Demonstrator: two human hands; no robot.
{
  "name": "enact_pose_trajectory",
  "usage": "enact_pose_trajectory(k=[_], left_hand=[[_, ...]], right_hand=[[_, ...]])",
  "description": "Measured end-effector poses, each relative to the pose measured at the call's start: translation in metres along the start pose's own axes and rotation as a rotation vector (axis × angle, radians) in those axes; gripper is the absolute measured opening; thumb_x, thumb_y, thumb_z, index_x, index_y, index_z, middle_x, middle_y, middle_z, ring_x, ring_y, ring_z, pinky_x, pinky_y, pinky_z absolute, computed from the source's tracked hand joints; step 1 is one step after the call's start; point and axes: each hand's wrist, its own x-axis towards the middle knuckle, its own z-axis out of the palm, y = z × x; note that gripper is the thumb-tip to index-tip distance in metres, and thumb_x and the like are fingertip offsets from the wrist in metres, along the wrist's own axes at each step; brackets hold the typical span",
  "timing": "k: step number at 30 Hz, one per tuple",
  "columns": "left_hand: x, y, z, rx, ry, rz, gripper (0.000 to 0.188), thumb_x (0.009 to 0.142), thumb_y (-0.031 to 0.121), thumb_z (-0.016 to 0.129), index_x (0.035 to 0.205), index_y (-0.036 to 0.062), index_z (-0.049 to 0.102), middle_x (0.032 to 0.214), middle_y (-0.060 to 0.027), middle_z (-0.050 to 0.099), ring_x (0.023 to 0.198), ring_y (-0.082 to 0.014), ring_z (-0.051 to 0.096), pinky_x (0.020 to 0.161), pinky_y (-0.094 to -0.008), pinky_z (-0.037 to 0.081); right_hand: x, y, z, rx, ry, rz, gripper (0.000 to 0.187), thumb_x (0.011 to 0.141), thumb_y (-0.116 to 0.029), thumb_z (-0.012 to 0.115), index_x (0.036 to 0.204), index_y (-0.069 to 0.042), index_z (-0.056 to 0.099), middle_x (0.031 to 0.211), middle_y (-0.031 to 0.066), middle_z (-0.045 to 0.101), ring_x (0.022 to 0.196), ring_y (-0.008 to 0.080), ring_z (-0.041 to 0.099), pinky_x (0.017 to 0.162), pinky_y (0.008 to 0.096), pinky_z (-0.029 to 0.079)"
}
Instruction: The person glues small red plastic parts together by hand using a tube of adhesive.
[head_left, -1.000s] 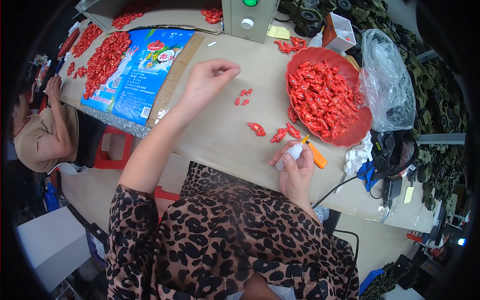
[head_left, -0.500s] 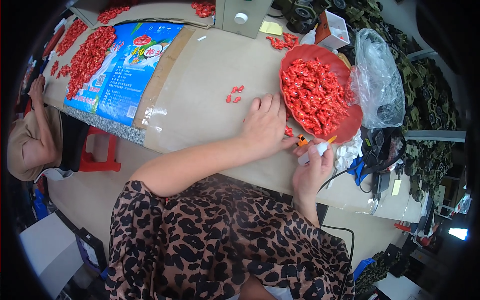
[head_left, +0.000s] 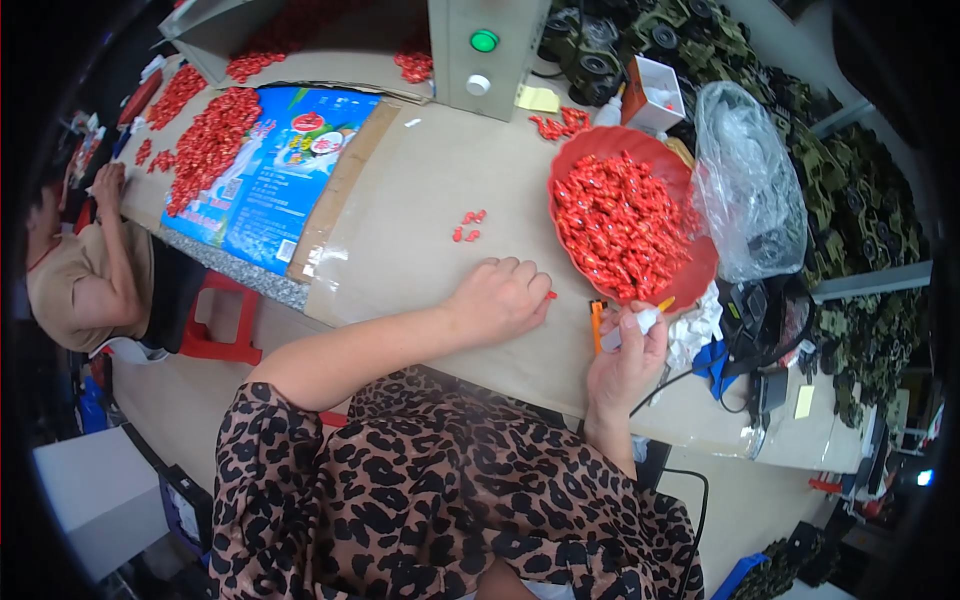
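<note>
Just nearside of a red scalloped plastic bowl [head_left: 697, 262], the right hand [head_left: 628, 362] grips a white, yellow-nozzled bottle [head_left: 610, 341] aimed away from the left hand [head_left: 503, 300], whose curled fingers, left of the bowl, show a small red piece [head_left: 551, 295], hold unclear.

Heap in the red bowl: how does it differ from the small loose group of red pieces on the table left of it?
Amount: the heap has a great many pieces; the loose group has only a few.
Arrangement: the heap's pieces overlap in a pile; the loose group's lie in one layer with gaps.
Support: the heap sits inside the red bowl; the loose group lies on the table.
Shared: both are red.
</note>
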Motion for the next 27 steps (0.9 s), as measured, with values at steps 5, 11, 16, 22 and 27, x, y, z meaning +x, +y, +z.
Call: enact_pose_trajectory(k=[5, 11, 16, 22, 27], left_hand=[[0.006, -0.003, -0.004, -0.086, 0.07, -0.104, 0.017, 0.067, 0.016, 0.059, 0.064, 0.0053, 0.046, 0.061, -0.0085, 0.046, 0.059, -0.0228, 0.053, 0.049, -0.0338, 0.045], [0.004, -0.009, -0.012, -0.255, 0.033, -0.201, 0.01, 0.069, 0.013, 0.058, 0.071, 0.0061, 0.051, 0.073, -0.0093, 0.049, 0.061, -0.0233, 0.052, 0.053, -0.0342, 0.044], [-0.009, -0.006, -0.014, -0.307, 0.037, -0.097, 0.012, 0.068, 0.017, 0.058, 0.073, 0.0082, 0.051, 0.075, -0.0082, 0.047, 0.07, -0.0233, 0.049, 0.059, -0.0353, 0.041], [-0.015, 0.005, -0.011, -0.075, -0.13, 0.198, 0.017, 0.067, 0.025, 0.057, 0.069, 0.0121, 0.048, 0.072, -0.0063, 0.044, 0.065, -0.0197, 0.047, 0.054, -0.0317, 0.039], [-0.02, 0.008, -0.011, -0.03, -0.103, 0.283, 0.018, 0.068, 0.025, 0.056, 0.069, 0.0104, 0.046, 0.07, -0.0064, 0.043, 0.059, -0.019, 0.049, 0.048, -0.0296, 0.042]], right_hand=[[-0.008, 0.001, -0.007, 0.013, -0.047, -0.007, 0.018, 0.075, -0.005, 0.056, 0.09, -0.002, 0.046, 0.073, 0.0064, 0.052, 0.062, 0.0124, 0.049, 0.058, 0.023, 0.039], [-0.003, 0.008, -0.008, 0.041, -0.102, -0.004, 0.017, 0.076, -0.005, 0.056, 0.089, -0.002, 0.046, 0.072, 0.0066, 0.052, 0.061, 0.012, 0.048, 0.058, 0.0221, 0.038], [-0.003, 0.006, -0.004, 0.015, -0.11, -0.006, 0.017, 0.076, -0.006, 0.056, 0.089, -0.002, 0.046, 0.072, 0.0063, 0.052, 0.06, 0.0117, 0.048, 0.057, 0.022, 0.038], [-0.008, 0.008, -0.003, -0.052, -0.112, -0.025, 0.019, 0.076, -0.006, 0.056, 0.091, -0.002, 0.045, 0.076, 0.0065, 0.051, 0.061, 0.0122, 0.049, 0.056, 0.0229, 0.04], [-0.014, 0.008, -0.002, -0.117, -0.144, -0.093, 0.022, 0.075, -0.003, 0.055, 0.093, -0.002, 0.043, 0.075, 0.0062, 0.05, 0.061, 0.0131, 0.048, 0.056, 0.0254, 0.041]])
